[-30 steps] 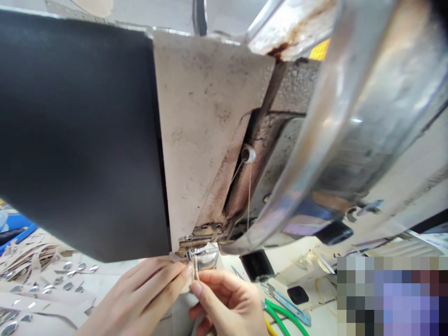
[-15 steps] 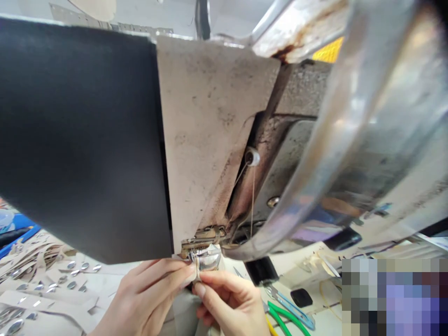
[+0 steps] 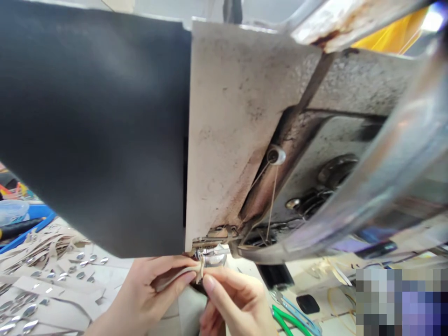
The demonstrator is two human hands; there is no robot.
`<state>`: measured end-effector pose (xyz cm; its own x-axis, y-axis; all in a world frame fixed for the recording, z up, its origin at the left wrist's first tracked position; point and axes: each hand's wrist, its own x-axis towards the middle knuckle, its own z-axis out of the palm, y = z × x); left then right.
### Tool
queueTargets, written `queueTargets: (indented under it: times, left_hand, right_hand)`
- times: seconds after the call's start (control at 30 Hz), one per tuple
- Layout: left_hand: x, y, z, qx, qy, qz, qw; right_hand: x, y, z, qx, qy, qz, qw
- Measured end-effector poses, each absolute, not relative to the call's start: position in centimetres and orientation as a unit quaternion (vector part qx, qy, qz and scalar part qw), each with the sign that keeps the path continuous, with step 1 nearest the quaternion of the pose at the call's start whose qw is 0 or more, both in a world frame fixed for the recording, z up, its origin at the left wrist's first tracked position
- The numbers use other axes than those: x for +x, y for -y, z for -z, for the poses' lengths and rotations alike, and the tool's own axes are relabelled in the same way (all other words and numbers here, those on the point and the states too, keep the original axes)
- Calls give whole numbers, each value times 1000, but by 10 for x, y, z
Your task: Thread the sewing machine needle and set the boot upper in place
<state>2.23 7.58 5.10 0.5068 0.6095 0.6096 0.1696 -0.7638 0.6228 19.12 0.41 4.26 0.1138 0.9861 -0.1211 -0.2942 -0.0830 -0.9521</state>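
A worn sewing machine head [image 3: 241, 116] fills most of the view, with a beige thread [image 3: 271, 200] running down from a small white guide [image 3: 276, 155]. My left hand [image 3: 150, 294] and my right hand [image 3: 234, 301] meet just under the shiny presser foot [image 3: 212, 256]. Both pinch a thin beige strip [image 3: 175, 276] at the foot, thumbs and fingertips pressed on it. The strip trails left over my left fingers. The needle itself is hidden.
A big black panel [image 3: 91, 130] blocks the upper left. Beige strips with shiny metal pieces [image 3: 42, 280] lie scattered at lower left, beside a blue tray [image 3: 24, 228]. Green-handled pliers and scissors [image 3: 290, 319] rest at lower right. A blurred patch covers the bottom right corner.
The view has swung so the machine sits further right and closer. My hands stay pinched at the presser foot, and more of the beige strip now shows over my left fingers.
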Motion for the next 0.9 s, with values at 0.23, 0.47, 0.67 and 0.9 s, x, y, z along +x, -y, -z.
queueTargets:
  times: [0.23, 0.47, 0.67, 0.9]
  left_hand:
    - [28, -72, -59, 792, -276, -422, 345]
    - [35, -71, -66, 780, -256, -483, 306]
    - [30, -74, -53, 808, -271, -457, 255]
    - [28, -74, -48, 807, -275, -479, 211]
  right_hand:
    - [200, -7, -48, -524, 394, -528, 540]
    - [200, -9, -50, -548, 414, -488, 539]
    - [202, -14, -56, -541, 456, -425, 565]
    - [196, -17, -45, -540, 471, -282, 638]
